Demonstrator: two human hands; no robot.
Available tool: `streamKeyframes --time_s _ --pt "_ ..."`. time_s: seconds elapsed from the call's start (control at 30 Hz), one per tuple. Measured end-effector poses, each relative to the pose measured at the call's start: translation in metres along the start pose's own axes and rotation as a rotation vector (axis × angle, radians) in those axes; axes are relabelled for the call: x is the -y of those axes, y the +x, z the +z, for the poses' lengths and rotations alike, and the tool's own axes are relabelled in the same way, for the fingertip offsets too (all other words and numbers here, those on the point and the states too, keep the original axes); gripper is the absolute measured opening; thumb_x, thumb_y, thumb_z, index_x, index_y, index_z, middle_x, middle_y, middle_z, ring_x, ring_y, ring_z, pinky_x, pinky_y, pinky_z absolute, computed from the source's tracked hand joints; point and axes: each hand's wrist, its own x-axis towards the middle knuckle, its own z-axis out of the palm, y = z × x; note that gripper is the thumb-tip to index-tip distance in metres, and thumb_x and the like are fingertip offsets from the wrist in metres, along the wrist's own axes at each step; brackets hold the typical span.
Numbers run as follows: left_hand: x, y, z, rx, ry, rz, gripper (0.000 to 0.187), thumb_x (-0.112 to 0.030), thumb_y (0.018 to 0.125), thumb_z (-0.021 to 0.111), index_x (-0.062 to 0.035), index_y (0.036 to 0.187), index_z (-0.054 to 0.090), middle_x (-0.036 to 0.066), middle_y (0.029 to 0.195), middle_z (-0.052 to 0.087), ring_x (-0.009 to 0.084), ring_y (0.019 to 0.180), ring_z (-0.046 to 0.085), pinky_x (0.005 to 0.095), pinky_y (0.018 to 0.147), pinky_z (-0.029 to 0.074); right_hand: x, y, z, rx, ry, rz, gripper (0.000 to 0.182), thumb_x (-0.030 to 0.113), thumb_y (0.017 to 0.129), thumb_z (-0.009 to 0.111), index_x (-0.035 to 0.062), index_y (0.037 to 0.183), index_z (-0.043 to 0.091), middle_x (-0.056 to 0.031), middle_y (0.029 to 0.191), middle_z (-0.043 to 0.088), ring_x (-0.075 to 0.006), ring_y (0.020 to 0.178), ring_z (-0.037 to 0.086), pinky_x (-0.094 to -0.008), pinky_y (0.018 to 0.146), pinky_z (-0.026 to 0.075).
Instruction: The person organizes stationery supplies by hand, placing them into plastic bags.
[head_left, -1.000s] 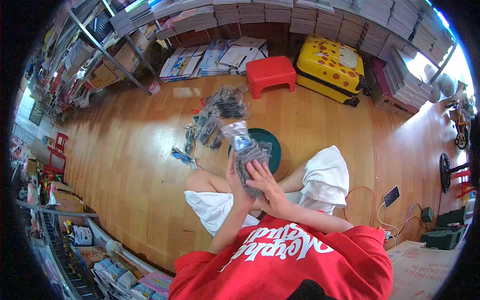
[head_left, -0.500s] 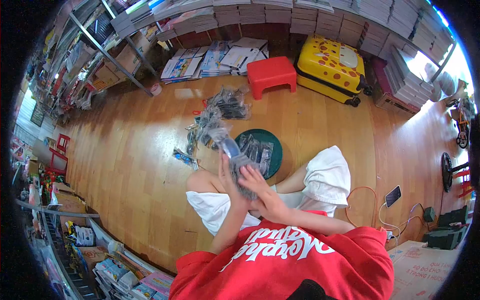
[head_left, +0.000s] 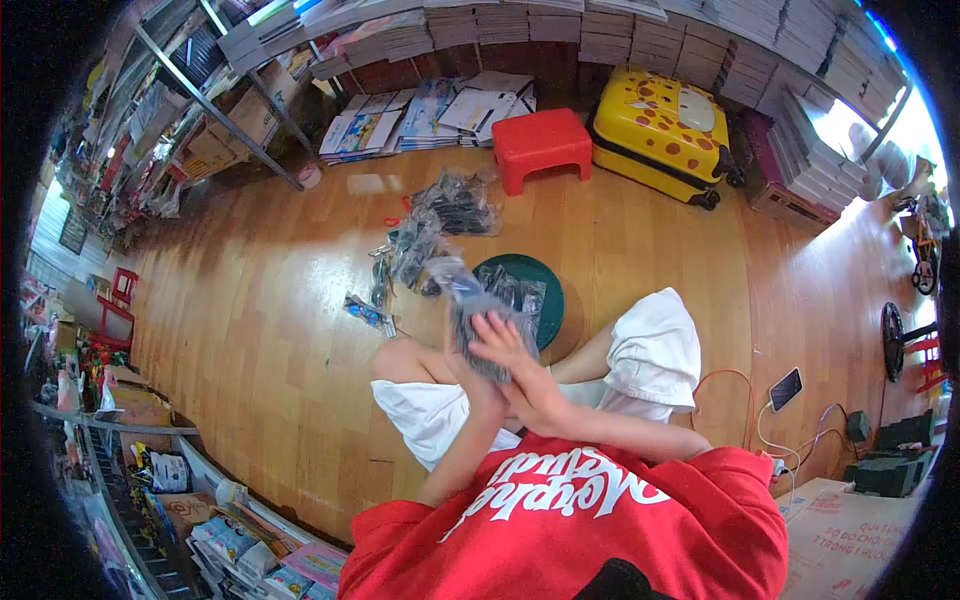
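In front of my lap I have a clear plastic packet [head_left: 465, 292] with something dark inside; its contents are too blurred to name. My left hand [head_left: 474, 382] supports it from the left and beneath, its fingers mostly hidden behind the packet. Spread fingers of my right hand [head_left: 522, 368] lie flat on the packet's near part. Just beyond, a round dark green stool or lid [head_left: 550, 305] carries several similar dark packets [head_left: 522, 292]. To the left of it, a heap of plastic-wrapped dark items [head_left: 455, 205] lies on the floor, with a small blue packet [head_left: 364, 310] nearby.
A red plastic stool [head_left: 542, 140] and a yellow giraffe-pattern suitcase [head_left: 660, 135] stand at the back, beside piles of booklets [head_left: 430, 115]. A phone [head_left: 786, 390] with cables lies on the right. Loaded shelves line the left, and a cardboard box [head_left: 850, 540] sits at lower right.
My right hand has shifted slightly up and left over the packet, its fingers more spread. The packet's far end has lowered a little and tilted left, still in my left hand.
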Motion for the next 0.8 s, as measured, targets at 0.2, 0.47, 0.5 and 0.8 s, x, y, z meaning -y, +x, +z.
streamKeyframes --time_s 0.2,0.47,0.5,0.8 --pt "-0.019 -0.015 0.037 0.153 0.129 0.038 0.036 -0.016 0.095 0.038 -0.0051 0.129 0.042 0.012 0.126 0.050 0.0225 0.111 0.053 0.0319 0.094 0.044 0.004 0.019 -0.007 -0.060 -0.048 0.028 0.058 -0.011 0.076 0.040 0.0062 0.131 0.039 -0.0194 0.146 0.023 -0.0342 0.139 0.011 -0.0463 0.111 0.006" --pt "-0.009 -0.021 0.038 0.125 0.112 -0.012 0.041 -0.022 0.096 0.041 -0.0049 0.133 0.037 0.011 0.128 0.047 0.0224 0.114 0.049 0.0315 0.095 0.042 -0.002 0.011 -0.013 -0.075 -0.088 0.018 0.059 -0.008 0.077 0.043 0.0071 0.133 0.037 -0.0159 0.148 0.020 -0.0347 0.139 0.009 -0.0473 0.111 0.005" --pt "-0.012 -0.027 0.061 0.103 0.157 -0.036 0.042 -0.022 0.096 0.041 -0.0044 0.134 0.035 0.012 0.129 0.046 0.0226 0.115 0.049 0.0319 0.095 0.041 -0.004 0.021 -0.021 -0.141 -0.124 0.003 0.058 -0.008 0.077 0.043 0.0069 0.133 0.037 -0.0156 0.148 0.020 -0.0346 0.139 0.009 -0.0471 0.111 0.005" --pt "0.043 -0.020 -0.011 0.198 -0.517 -0.283 0.051 -0.026 0.096 0.041 -0.0048 0.140 0.024 0.014 0.141 0.031 0.0236 0.123 0.041 0.0334 0.101 0.035 0.007 -0.020 -0.014 -0.114 -0.149 0.056 0.061 -0.008 0.075 0.047 0.0094 0.133 0.036 -0.0129 0.149 0.018 -0.0329 0.139 0.011 -0.0466 0.112 0.007"
